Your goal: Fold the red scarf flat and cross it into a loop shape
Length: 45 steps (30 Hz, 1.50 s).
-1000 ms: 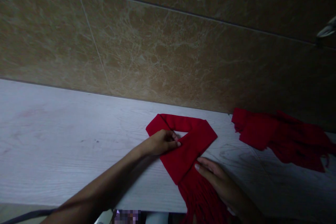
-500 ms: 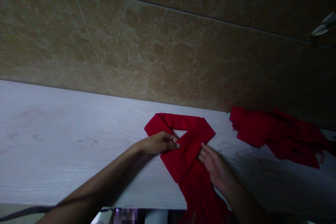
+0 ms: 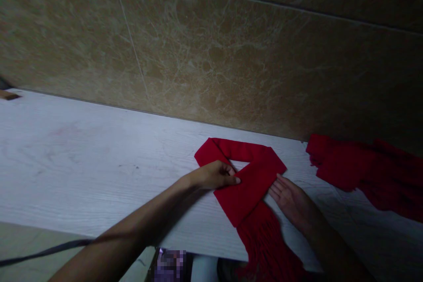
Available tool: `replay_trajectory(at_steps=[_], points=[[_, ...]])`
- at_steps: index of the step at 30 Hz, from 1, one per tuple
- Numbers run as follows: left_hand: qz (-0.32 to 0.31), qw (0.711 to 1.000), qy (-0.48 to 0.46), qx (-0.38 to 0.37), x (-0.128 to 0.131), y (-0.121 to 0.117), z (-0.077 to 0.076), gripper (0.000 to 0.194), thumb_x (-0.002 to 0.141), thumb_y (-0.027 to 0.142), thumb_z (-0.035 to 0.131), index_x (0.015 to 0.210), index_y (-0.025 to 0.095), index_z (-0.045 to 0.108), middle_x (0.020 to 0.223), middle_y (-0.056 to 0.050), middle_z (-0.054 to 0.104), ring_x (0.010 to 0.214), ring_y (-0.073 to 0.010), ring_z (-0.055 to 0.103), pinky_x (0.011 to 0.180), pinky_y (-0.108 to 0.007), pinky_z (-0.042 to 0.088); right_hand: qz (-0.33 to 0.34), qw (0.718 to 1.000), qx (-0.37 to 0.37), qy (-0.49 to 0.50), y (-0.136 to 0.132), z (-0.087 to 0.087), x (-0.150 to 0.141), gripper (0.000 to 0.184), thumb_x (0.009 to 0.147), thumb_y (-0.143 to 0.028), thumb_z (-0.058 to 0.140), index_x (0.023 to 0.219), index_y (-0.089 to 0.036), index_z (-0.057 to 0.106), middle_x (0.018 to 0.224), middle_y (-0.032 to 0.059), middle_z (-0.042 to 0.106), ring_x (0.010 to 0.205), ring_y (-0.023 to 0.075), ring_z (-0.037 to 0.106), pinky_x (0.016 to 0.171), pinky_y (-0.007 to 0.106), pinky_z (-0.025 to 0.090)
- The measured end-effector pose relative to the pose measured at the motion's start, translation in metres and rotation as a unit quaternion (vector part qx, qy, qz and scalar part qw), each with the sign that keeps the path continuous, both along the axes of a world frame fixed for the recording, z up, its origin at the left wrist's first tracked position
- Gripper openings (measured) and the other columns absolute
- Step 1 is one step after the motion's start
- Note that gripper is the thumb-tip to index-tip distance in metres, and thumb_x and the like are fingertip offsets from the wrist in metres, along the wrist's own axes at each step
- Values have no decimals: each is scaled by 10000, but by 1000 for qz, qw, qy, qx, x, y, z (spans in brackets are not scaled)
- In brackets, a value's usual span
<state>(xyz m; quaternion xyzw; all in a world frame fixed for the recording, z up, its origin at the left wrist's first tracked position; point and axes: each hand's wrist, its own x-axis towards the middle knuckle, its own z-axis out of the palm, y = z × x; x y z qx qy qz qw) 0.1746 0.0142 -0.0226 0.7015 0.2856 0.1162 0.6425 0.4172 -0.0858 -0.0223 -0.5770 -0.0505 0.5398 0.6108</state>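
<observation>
A red fringed scarf [image 3: 257, 180] lies on the pale wood-grain table, folded into a loop with its ends crossed. Its fringe hangs over the table's near edge. My left hand [image 3: 220, 175] pinches the upper crossing layer, thumb on top and the other fingers tucked under the edge inside the loop. At the scarf's right edge is my right hand [image 3: 291, 198], fingers stretched out and palm turned toward the cloth. The fingertips are at the fabric's border; whether they press on it I cannot tell.
Another red cloth heap [image 3: 360, 172] lies to the right against the brown marbled wall [image 3: 205, 53]. A small wooden piece [image 3: 9, 95] rests at the far left of the table [image 3: 99, 163]. A dark strap [image 3: 46, 253] crosses near my left forearm.
The view has shifted left, so everything appears further right. My right hand has moved outward along the scarf's right edge with fingers straightened. My left hand keeps its pinch.
</observation>
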Motion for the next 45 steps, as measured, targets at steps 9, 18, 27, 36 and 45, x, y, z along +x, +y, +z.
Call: replay_trajectory(at_steps=[9, 18, 27, 36, 45], points=[[-13, 1000, -9, -20, 0, -2, 1, 610, 720, 742, 740, 793, 145, 637, 665, 40, 492, 608, -87, 388, 545, -239, 267, 4, 999, 23, 31, 32, 14, 15, 312, 940, -180, 555, 1225, -241, 666, 1035, 41, 789, 916, 149, 750, 825, 267, 628], [-18, 1000, -15, -9, 1, -2, -4, 591, 724, 728, 732, 767, 151, 617, 663, 37, 479, 619, -95, 386, 560, -245, 274, -8, 997, 55, 49, 39, 16, 20, 349, 990, -183, 460, 1273, -211, 664, 1014, 48, 796, 878, 140, 756, 781, 255, 627], [9, 999, 15, 48, 2, -3, -3, 481, 829, 633, 655, 759, 159, 605, 673, 26, 486, 625, -102, 415, 542, -239, 292, -21, 995, 88, 33, 34, 9, 19, 391, 973, -194, 460, 1312, -228, 652, 1138, 47, 783, 1050, 142, 736, 951, 280, 602], [-41, 998, -7, 36, -2, -8, 4, 476, 890, 628, 608, 792, 163, 583, 679, 32, 457, 611, -94, 392, 524, -226, 279, 8, 995, 101, 22, 33, 9, 12, 401, 957, -223, 471, 1293, -192, 687, 1247, 85, 753, 1283, 186, 637, 1106, 366, 514], [-43, 999, -3, 24, -3, -6, 4, 545, 871, 699, 602, 747, 172, 541, 647, 48, 403, 587, -82, 341, 522, -232, 238, 0, 997, 74, 5, 27, 12, 17, 408, 890, -174, 486, 1231, -213, 707, 1221, 87, 762, 1269, 215, 649, 1103, 415, 528]])
